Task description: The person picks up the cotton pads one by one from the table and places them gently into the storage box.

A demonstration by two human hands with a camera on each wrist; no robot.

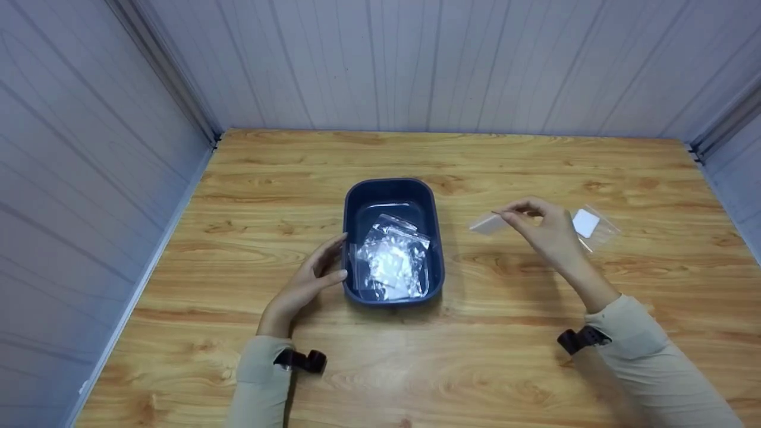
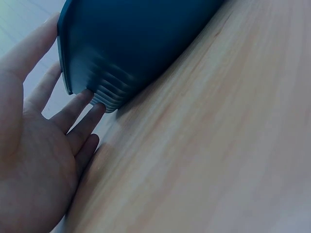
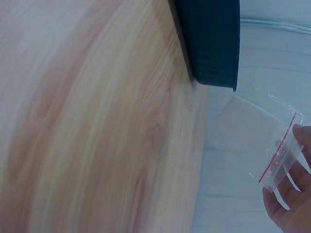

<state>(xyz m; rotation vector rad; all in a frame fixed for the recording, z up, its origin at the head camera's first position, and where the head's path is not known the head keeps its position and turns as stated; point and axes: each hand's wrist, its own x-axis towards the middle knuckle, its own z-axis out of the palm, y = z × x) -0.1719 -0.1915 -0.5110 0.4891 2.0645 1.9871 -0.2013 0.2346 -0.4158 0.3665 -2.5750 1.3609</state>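
Note:
My left hand (image 1: 306, 280) rests against the left side of a dark blue plastic basin (image 1: 387, 191), its thumb and fingers spread along the rim. In the left wrist view the fingers are fairly straight and touch the basin's outer wall (image 2: 131, 39). Several clear zip bags (image 1: 392, 261) lie in a heap inside the basin. To the right of it, above the table, my right hand (image 1: 548, 236) pinches a clear zip bag (image 3: 255, 127) by its red-striped top edge. A flat white piece shows inside that bag.
Another clear zip bag with a white square (image 1: 587, 223) in it lies on the wooden table (image 1: 505, 368), beyond the right hand. Pale panel walls (image 1: 404, 65) stand at the back and sides. A black wrist camera (image 1: 309, 360) sits on the left sleeve.

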